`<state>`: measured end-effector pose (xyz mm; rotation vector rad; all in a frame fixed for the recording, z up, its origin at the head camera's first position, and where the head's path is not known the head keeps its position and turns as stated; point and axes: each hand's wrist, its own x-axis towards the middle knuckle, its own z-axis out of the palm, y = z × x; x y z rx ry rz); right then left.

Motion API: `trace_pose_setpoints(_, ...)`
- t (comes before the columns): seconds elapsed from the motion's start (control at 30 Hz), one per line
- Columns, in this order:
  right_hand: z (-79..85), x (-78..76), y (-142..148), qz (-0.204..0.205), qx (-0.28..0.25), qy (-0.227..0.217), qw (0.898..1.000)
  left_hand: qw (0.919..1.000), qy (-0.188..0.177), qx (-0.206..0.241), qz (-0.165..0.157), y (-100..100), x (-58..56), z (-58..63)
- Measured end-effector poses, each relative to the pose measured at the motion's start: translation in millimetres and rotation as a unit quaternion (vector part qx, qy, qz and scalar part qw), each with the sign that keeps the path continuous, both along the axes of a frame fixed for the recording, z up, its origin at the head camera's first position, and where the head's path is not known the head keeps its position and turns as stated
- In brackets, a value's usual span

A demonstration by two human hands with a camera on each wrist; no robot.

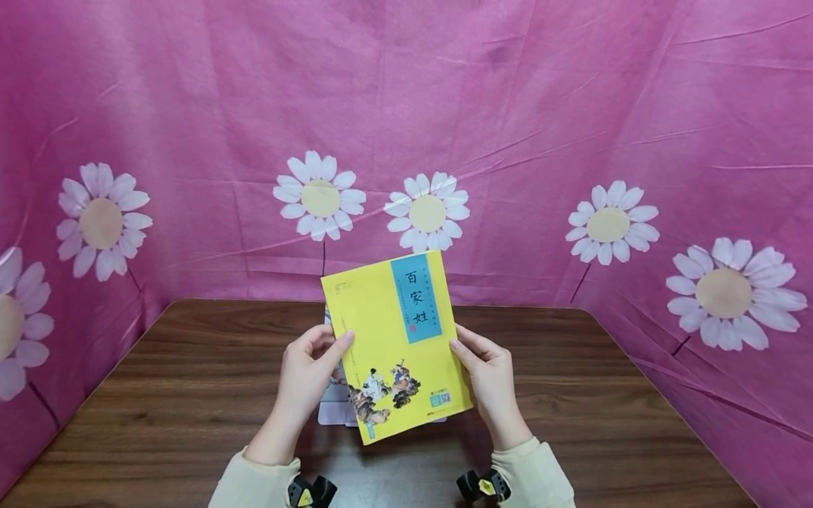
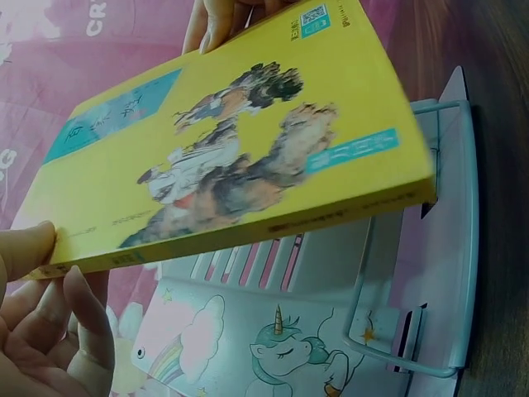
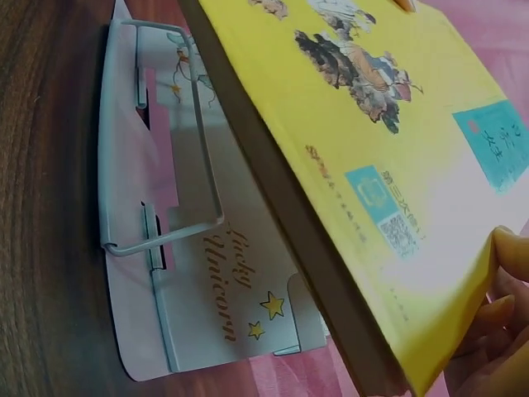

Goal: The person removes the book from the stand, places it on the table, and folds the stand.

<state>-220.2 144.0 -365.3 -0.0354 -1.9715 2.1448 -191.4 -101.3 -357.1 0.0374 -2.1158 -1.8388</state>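
Observation:
A yellow paperback book [image 1: 375, 324] with a blue title panel and painted figures is held up in both hands, tilted, its cover facing the head camera. My left hand [image 1: 309, 367] grips the book's left edge, thumb on the cover and fingers behind. On the opposite edge my right hand [image 1: 492, 377] pinches it the same way. Behind the book stands a metal book stand [image 2: 281, 347] printed with a unicorn and rainbow, mostly hidden in the head view. Its wire page holder [image 3: 202, 141] and the lettering "Lucky Unicorn" show in the right wrist view.
The stand rests on a dark wood-grain table [image 1: 190, 395] with rounded far corners. A pink cloth [image 1: 508, 92] with large white daisies hangs behind and along both sides of the table. Each wrist wears a black strapped camera, such as the left one [image 1: 311, 490].

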Motion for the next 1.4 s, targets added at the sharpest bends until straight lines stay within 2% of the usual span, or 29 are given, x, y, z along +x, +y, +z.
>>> trace_pose_setpoints(0.47,1.4,0.1,5.6,0.006,0.036,-0.001,0.999,0.9998,-0.003,0.016,-0.012,-1.9,-0.1,1.6)
trace_pose_setpoints(0.83,3.1,-2.2,11.1,0.018,0.066,-0.007,0.998,0.9993,0.011,0.035,-0.003,-0.8,-2.4,0.5)
trace_pose_setpoints(1.17,6.2,0.0,18.1,0.08,0.111,-0.006,0.991,0.9974,-0.007,0.068,-0.023,2.6,-2.3,0.6)
trace_pose_setpoints(1.4,6.9,-0.2,20.7,0.043,0.078,-0.002,0.996,0.9958,-0.017,0.079,-0.042,10.0,-2.5,-1.2)
